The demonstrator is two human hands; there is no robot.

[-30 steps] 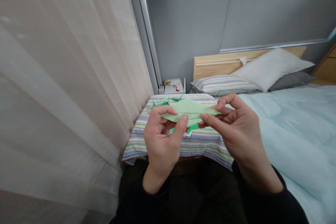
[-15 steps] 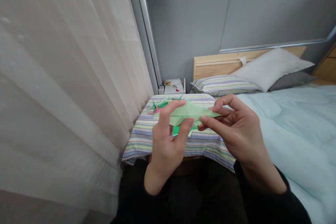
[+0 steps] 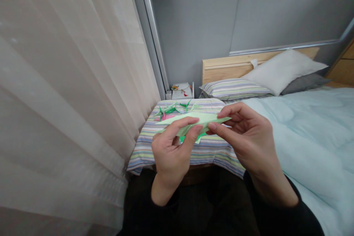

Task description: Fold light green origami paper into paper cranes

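Observation:
A light green sheet of folded origami paper [image 3: 206, 118] is held in the air above a striped cloth. My left hand [image 3: 173, 145] pinches its lower middle between thumb and index finger. At the pointed right end, my right hand [image 3: 246, 134] grips the paper between thumb and fingers. Behind it on the cloth lie several folded green paper pieces [image 3: 169, 109], with a pink paper piece [image 3: 168, 117] among them. A darker green paper [image 3: 201, 138] shows partly below the held sheet; my hands hide some of it.
The striped cloth [image 3: 155, 147] covers a small table in front of me. A pale curtain [image 3: 83, 81] hangs at left. To the right is a bed with a light blue quilt [image 3: 309, 129] and pillows [image 3: 287, 68]. A white nightstand [image 3: 181, 90] stands behind the table.
The green paper has tilted and looks narrower, its left part now showing beyond my left hand. My left hand has shifted slightly left and its index finger has come down closer to the thumb.

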